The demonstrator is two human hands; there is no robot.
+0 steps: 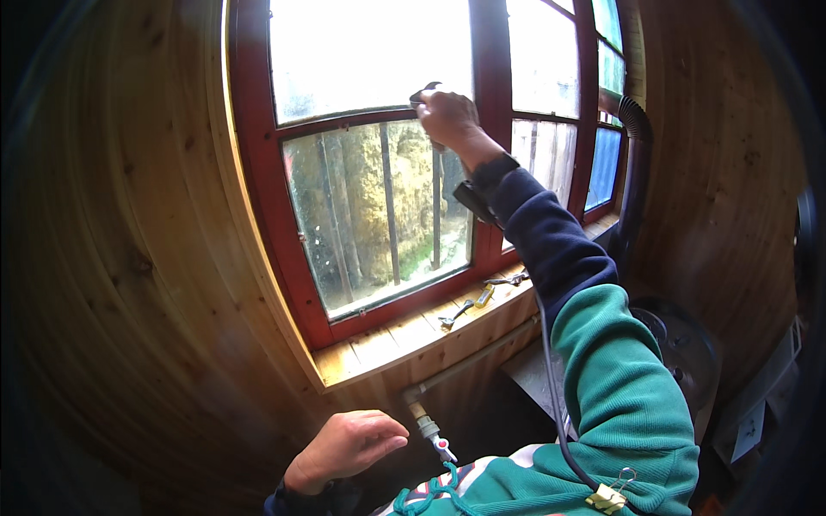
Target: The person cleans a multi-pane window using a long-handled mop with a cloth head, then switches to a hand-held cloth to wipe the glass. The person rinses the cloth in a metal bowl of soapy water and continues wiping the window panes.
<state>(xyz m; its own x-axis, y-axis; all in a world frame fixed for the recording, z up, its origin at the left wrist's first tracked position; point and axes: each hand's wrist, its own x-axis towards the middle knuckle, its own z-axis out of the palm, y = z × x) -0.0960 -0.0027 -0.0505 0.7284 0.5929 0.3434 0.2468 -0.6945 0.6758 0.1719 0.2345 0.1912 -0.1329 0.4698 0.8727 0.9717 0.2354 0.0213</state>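
My right hand is raised to the crossbar of the red-framed window, its fingers closed around a small dark object whose kind I cannot tell. Behind it are a bright upper pane and a lower pane with upright bars beyond. My left hand hangs low in front of my body, fingers curled, with no object visible in it. Beside it a pipe valve with a white and red handle points down.
On the wooden windowsill lie an adjustable wrench, a yellow object and another metal tool. A dark stovepipe rises at the right above a round stove top. A cable runs along my right arm.
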